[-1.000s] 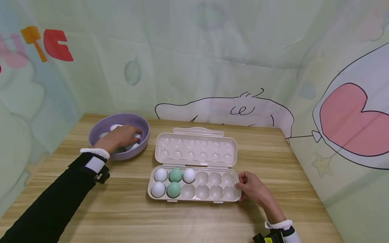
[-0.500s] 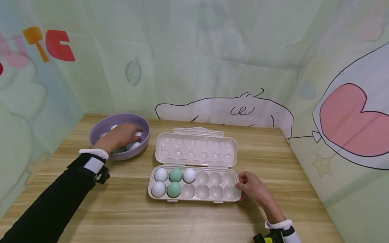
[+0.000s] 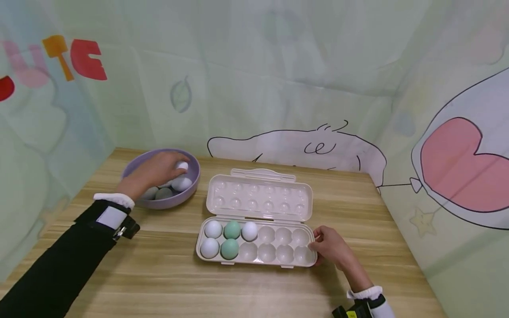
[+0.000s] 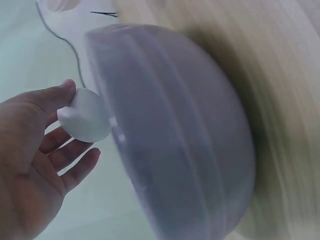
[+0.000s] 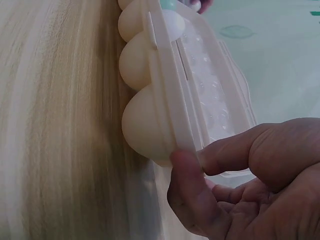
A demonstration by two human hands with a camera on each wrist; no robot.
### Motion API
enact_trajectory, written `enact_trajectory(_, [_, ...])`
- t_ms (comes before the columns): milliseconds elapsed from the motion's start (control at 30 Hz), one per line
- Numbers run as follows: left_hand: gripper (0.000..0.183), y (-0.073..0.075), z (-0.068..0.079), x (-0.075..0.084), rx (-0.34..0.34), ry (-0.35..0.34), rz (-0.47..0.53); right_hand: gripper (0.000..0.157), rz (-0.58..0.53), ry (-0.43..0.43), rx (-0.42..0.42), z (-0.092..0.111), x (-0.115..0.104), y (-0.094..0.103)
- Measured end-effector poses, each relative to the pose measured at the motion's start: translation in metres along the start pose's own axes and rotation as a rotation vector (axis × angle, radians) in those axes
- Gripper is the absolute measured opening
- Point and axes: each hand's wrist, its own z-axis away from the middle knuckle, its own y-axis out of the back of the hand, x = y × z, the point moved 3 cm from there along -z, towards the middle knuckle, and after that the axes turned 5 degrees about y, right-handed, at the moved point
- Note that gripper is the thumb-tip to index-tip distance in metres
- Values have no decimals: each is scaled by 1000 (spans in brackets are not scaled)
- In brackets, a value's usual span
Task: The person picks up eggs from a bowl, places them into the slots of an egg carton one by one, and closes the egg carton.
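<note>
A white egg [image 4: 85, 116] is pinched between the thumb and fingers of my left hand [image 3: 156, 171], level with the rim of the purple bowl [image 3: 165, 204]. More white and greenish eggs [image 3: 164, 193] lie in the bowl, partly hidden under that hand. In the middle of the table the cream egg carton [image 3: 260, 261] stands with its lid [image 3: 259, 197] folded back. White and green eggs [image 3: 229, 249] fill its left cups, while the right cups hold nothing. My right hand [image 3: 332, 248] grips the carton's right end between thumb and fingers.
Both things stand on a wood-grain table [image 3: 254, 291]. A printed cloth backdrop [image 3: 278, 66] rises right behind the table's far edge and along both sides. The bowl is near the back left corner.
My left hand has lifted from among the eggs, bringing a white egg up to rim height and uncovering others in the bowl. My right hand keeps its grip on the carton.
</note>
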Motion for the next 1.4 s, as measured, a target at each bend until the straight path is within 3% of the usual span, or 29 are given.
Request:
enact_trajectory(167, [39, 13, 4, 11, 24, 35, 36, 19, 66, -22, 32, -2, -3, 3])
enact_trajectory(433, [40, 25, 10, 33, 71, 60, 126, 19, 76, -25, 7, -3, -7, 8])
enact_trajectory(667, [41, 31, 20, 64, 73, 14, 209, 18, 146, -50, 15, -3, -9, 9])
enact_trajectory(900, [35, 33, 22, 105, 83, -53, 447, 18, 215, -68, 4, -7, -14, 11])
enact_trajectory(1067, [31, 32, 25, 127, 110, -62, 514, 16, 237, -80, -8, -9, -14, 12])
enact_trajectory(1267, [34, 29, 29, 148, 62, -13, 608, 15, 253, -75, -29, -9, -15, 12])
enact_trajectory(1400, [32, 22, 32, 163, 32, -48, 663, 14, 250, -76, -21, -8, -14, 11])
